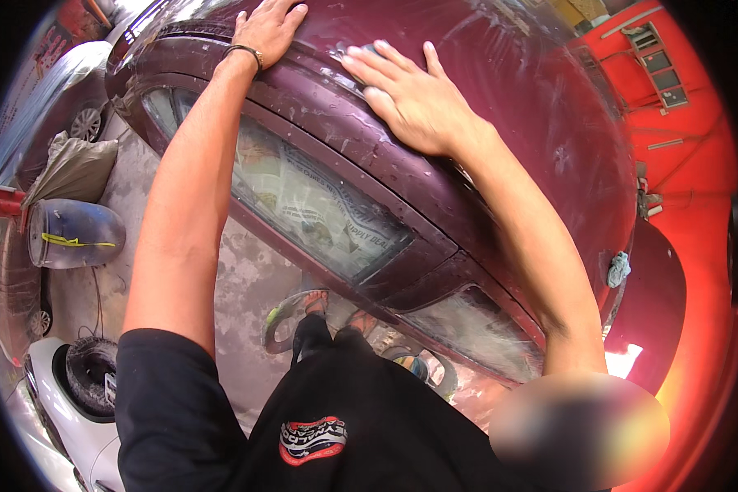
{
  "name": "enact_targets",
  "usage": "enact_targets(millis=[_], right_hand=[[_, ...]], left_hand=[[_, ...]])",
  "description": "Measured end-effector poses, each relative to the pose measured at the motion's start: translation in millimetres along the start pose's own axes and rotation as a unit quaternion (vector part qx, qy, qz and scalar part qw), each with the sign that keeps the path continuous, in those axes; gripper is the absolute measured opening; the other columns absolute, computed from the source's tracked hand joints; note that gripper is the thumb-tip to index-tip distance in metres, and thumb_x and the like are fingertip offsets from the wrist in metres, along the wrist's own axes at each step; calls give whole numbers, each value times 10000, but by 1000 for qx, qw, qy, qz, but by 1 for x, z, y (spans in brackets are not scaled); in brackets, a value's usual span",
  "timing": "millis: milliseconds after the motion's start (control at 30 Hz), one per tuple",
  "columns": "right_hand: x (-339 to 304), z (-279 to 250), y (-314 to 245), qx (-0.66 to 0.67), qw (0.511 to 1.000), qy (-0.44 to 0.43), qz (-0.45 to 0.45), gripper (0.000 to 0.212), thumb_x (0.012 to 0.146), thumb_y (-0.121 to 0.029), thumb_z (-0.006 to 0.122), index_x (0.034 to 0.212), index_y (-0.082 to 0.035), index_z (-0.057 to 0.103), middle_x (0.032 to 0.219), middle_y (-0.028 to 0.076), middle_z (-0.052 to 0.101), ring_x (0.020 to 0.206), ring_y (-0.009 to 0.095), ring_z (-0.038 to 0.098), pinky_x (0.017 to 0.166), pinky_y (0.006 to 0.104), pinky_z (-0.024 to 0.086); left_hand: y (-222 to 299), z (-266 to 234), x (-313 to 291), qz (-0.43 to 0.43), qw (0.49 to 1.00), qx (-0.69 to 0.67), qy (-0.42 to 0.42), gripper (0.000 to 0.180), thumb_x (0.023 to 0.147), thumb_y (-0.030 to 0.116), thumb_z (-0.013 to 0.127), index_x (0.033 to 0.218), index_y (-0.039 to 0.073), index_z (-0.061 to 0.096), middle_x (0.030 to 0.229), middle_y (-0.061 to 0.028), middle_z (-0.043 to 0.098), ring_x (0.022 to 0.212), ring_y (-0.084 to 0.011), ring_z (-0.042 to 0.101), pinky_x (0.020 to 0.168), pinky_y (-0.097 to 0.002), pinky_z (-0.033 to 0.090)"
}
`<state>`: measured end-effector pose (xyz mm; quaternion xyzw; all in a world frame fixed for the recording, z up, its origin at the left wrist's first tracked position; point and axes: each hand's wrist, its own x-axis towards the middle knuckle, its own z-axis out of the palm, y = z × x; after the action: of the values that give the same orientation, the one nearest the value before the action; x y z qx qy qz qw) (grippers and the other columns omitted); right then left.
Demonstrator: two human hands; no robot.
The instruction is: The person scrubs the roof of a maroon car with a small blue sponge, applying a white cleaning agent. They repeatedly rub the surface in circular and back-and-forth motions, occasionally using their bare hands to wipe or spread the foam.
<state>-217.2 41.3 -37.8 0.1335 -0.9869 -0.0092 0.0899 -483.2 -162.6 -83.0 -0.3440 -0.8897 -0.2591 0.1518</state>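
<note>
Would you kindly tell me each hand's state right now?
Left hand: open, flat on the wet maroon car roof, holding nothing.
Right hand: open, flat there too.

Wet maroon car roof [500, 90] under both hands

Both arms extended fwd, hands [336, 57] flat, palms down, fingers spread.

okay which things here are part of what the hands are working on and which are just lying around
In hand:
left hand flat on wet maroon car roof
right hand flat on the roof
papered side window

Lying about:
blue drum
spare tyre
grey sack
rag
</note>
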Motion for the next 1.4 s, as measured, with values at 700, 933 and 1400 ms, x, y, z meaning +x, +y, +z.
enact_targets(millis=[700, 933, 1400], right_hand=[[-167, -36, 4, 44, 987, -26, 155, 609, 1179, -361, 378, 1769, -210, 385, 1840, 16, 364, 1735, 282, 223, 1379, 723, 48], [-279, -64, 100, 37, 953, -34, 300, 637, 1198, -471, 281, 1789, -238, 334, 1871, 31, 288, 1746, 311, 177, 1358, 751, 22], [-357, -77, 29, 58, 948, -108, 293, 677, 1205, -526, 209, 1790, -209, 335, 1869, 62, 290, 1746, 328, 175, 1352, 750, -5]], left_hand=[[-60, 14, 7, -15, 999, 50, -13, 584, 1180, 605, 420, 1673, 304, 511, 1819, 1, 411, 1706, -259, 322, 1325, -732, 185], [-61, 17, 15, -40, 998, 42, -14, 585, 1187, 608, 381, 1690, 327, 482, 1823, 20, 395, 1709, -254, 308, 1317, -756, 162], [-64, 17, 11, -52, 994, 94, -28, 628, 1188, 628, 333, 1729, 325, 432, 1857, 24, 328, 1734, -250, 244, 1316, -769, 136]])
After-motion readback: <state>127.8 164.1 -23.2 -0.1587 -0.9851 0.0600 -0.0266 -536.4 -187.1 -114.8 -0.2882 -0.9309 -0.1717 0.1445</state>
